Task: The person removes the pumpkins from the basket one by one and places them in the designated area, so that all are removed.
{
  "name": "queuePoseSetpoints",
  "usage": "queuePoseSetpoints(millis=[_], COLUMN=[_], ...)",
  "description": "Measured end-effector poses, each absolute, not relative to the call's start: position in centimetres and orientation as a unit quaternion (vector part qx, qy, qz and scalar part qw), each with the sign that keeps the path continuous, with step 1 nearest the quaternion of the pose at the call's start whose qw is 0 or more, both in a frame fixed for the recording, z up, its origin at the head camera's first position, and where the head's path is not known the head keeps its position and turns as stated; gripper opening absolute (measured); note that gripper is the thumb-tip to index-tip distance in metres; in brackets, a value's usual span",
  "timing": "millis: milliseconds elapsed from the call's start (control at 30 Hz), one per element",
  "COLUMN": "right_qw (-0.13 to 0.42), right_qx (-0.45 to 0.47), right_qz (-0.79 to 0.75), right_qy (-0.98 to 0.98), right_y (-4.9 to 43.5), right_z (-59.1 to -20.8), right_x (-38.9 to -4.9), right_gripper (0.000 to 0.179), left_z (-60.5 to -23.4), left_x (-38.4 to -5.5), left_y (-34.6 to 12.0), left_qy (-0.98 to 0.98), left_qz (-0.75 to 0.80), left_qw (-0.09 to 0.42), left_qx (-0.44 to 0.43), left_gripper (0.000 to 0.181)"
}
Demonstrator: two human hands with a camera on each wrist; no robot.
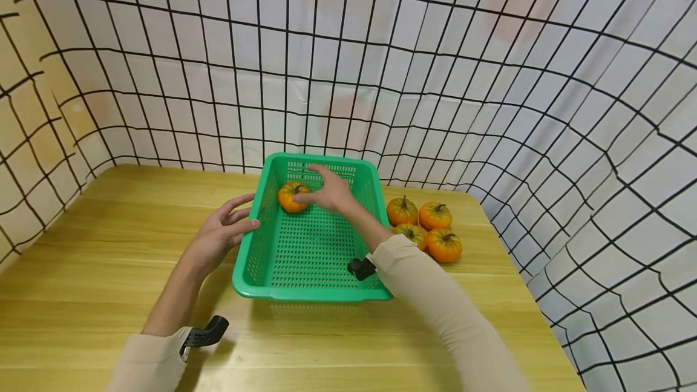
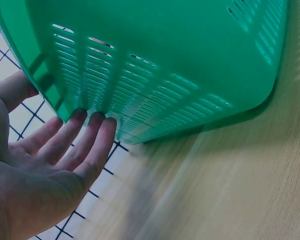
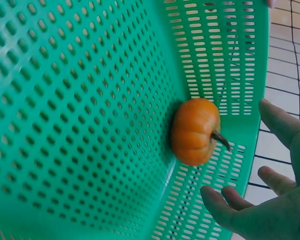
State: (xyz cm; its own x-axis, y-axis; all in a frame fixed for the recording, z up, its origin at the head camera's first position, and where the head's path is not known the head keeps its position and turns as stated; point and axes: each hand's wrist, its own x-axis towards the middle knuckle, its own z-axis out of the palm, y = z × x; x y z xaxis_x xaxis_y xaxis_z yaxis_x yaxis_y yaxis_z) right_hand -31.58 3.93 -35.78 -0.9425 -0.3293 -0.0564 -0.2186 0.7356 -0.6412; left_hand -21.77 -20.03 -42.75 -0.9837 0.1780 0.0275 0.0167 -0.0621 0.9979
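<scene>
A green plastic basket [image 1: 312,294] with slotted walls stands on the table. Inside it, in the far left corner, sits a small orange pumpkin [image 3: 192,132] with a short brown stem. My right hand [image 1: 329,192] is over the far part of the basket, thumb and fingers spread apart beside the pumpkin and holding nothing; the right wrist view shows a gap between hand and pumpkin. At the basket's left side, my left hand [image 1: 216,235] rests its fingertips [image 2: 109,123] against the outer wall, fingers loosely extended, with the thumb up at the rim.
Several more small pumpkins [image 1: 444,245] are clustered on the wooden table [image 1: 125,241] just right of the basket. A white cloth wall [image 1: 435,65] with a black grid rises behind the table and along its sides.
</scene>
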Motion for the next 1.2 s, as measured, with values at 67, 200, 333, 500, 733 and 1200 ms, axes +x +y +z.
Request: queuePoseSetpoints(millis=[67,200,333,500,733,1200], right_qw=[0.079,0.076,0.075,0.073,0.067,0.067], right_qx=[-0.142,-0.129,-0.111,-0.094,-0.074,-0.050], right_qz=[-0.335,-0.336,-0.339,-0.336,-0.344,-0.341], right_qy=[0.928,0.930,0.931,0.934,0.934,0.936], right_y=[3.5,2.6,1.8,0.9,0.3,-0.6], right_z=[-36.1,-36.7,-37.3,-38.1,-39.3,-40.4], right_x=[-31.7,-32.0,-32.1,-32.4,-32.9,-33.7], right_gripper=[0.083,0.083,0.083,0.084,0.085,0.085], left_z=[-42.8,-42.8,-42.8,-42.8,-42.8,-42.9], left_x=[-21.8,-21.7,-21.8,-21.9,-21.8,-21.8], left_y=[-20.0,-20.0,-20.0,-20.0,-20.0,-20.1], left_qy=[0.682,0.684,0.688,0.688,0.690,0.695], left_qz=[0.725,0.724,0.721,0.720,0.718,0.714], left_qw=[0.054,0.053,0.052,0.050,0.051,0.048], left_qx=[0.072,0.071,0.069,0.070,0.070,0.070], left_gripper=[0.073,0.073,0.073,0.072,0.072,0.072])
